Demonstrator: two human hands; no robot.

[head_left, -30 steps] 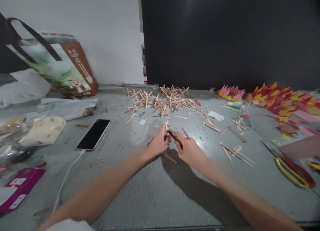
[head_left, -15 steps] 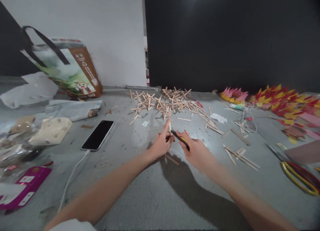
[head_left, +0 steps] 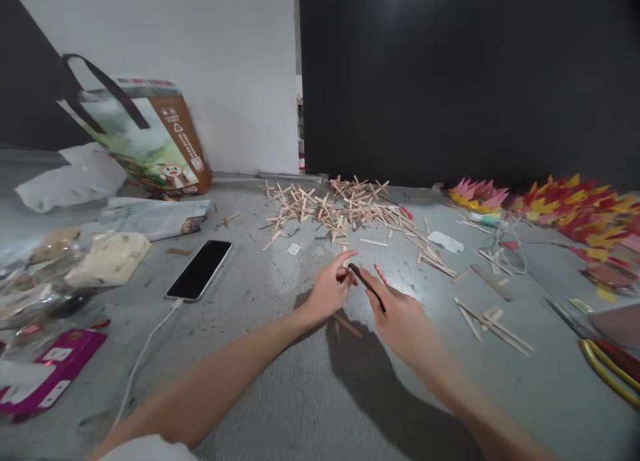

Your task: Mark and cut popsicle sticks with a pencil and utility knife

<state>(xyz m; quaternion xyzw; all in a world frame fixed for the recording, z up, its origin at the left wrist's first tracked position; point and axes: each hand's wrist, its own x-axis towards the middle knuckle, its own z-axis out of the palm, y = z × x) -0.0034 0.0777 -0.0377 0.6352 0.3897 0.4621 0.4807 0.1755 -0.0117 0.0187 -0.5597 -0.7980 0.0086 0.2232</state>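
My left hand [head_left: 327, 289] is closed around a light wooden craft stick [head_left: 345, 250], whose tip shows beyond the fingers. In my right hand [head_left: 403, 314] is a slim black utility knife [head_left: 369, 289], its front end close to the left fingers and the stick. The blade itself is too small to make out. Another craft stick [head_left: 349, 325] lies on the table under my left wrist. Ahead of both hands spreads a heap of small crossed stick pieces [head_left: 345, 208].
Left are a phone [head_left: 199, 270] on a white cable, a paper bag [head_left: 155, 141], plastic packets [head_left: 107, 260] and a purple box [head_left: 53, 368]. Right are loose sticks [head_left: 493, 324], yellow-handled scissors [head_left: 603, 371], a white cord [head_left: 515, 251] and red-yellow paper crowns [head_left: 575, 208]. A wall stands behind.
My left index finger, stretched forward along the stick before, is now bent over it. The knife has turned slightly in my right hand. The whole view has shifted a little.
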